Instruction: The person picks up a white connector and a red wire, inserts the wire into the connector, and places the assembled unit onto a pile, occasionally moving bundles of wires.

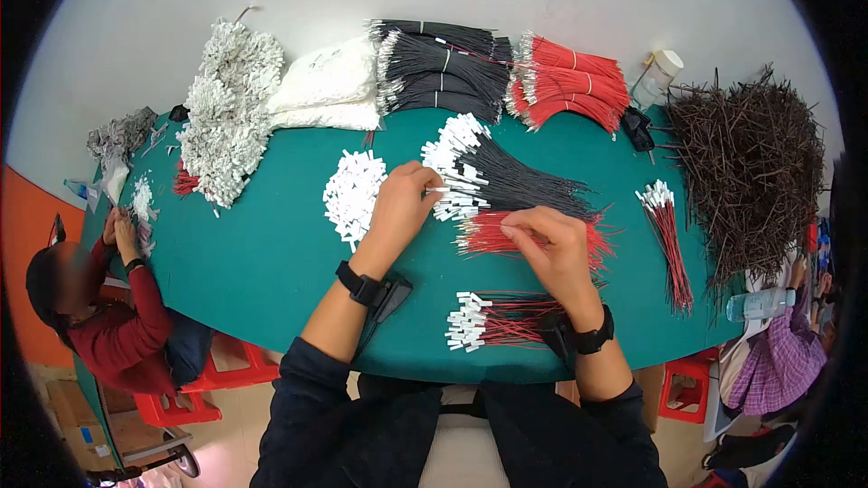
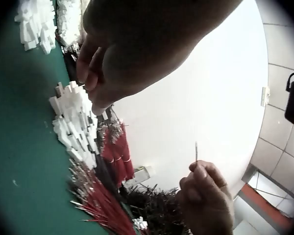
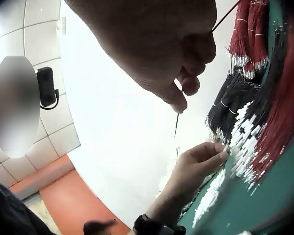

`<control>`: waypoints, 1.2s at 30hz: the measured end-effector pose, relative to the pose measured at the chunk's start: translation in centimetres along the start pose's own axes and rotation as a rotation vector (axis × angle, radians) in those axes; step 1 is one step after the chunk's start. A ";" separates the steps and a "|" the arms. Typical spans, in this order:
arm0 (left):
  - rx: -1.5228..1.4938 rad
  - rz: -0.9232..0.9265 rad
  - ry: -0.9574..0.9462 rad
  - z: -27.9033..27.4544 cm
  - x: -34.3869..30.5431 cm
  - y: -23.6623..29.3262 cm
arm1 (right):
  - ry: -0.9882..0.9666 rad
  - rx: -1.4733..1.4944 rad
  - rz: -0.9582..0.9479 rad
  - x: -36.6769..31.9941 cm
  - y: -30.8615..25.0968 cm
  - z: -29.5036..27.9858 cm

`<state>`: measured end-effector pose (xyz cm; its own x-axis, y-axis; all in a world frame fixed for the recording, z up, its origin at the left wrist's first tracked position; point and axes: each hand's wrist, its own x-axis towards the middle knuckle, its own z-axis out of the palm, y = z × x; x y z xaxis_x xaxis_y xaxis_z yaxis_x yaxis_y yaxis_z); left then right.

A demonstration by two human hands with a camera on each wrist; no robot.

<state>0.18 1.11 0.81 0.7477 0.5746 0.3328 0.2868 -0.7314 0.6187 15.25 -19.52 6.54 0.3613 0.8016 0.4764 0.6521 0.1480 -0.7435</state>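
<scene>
The left hand (image 1: 398,208) pinches a small white connector (image 3: 226,148) between thumb and fingertips, just left of a pile of white-ended black wires (image 1: 524,172). Thumb and fingers of the right hand (image 1: 562,253) grip a thin wire (image 3: 176,125), its bare tip sticking out past the fingertips; its colour is hard to tell. The right hand is above loose red wires (image 1: 488,233). Between the two hands there is a gap. Loose white connectors (image 1: 354,194) are heaped left of the left hand. Red and black wires with white ends (image 1: 470,321) lie nearer the body.
Along the wall stand a white connector heap (image 1: 226,99), white bags (image 1: 330,81), black bundles (image 1: 443,72) and red bundles (image 1: 574,81). At right are a small red bundle (image 1: 667,248), a dark tangled pile (image 1: 750,172) and a bottle (image 1: 759,305). Another person (image 1: 117,325) sits at left.
</scene>
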 end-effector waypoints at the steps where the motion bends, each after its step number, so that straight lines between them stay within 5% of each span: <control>1: -0.029 0.002 0.012 -0.3 -0.1 0.5 | 0.026 0.013 0.027 0.0 -0.3 -0.1; 9: -0.687 -0.157 0.024 -3.7 -3.2 6.4 | 0.116 -0.065 -0.073 0.0 -4.7 -1.7; 17: -1.023 -0.355 -0.139 -5.1 -5.2 9.4 | 0.153 -0.068 -0.102 -0.2 -6.1 -2.0; 36: -1.062 -0.308 -0.162 -4.9 -5.7 9.6 | 0.090 -0.169 -0.143 -0.4 -6.2 -1.9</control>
<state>-4.24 -7.43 8.32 0.8242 0.5661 0.0121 -0.1265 0.1632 0.9785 12.36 -21.88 11.88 0.3104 0.7233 0.6168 0.8006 0.1508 -0.5798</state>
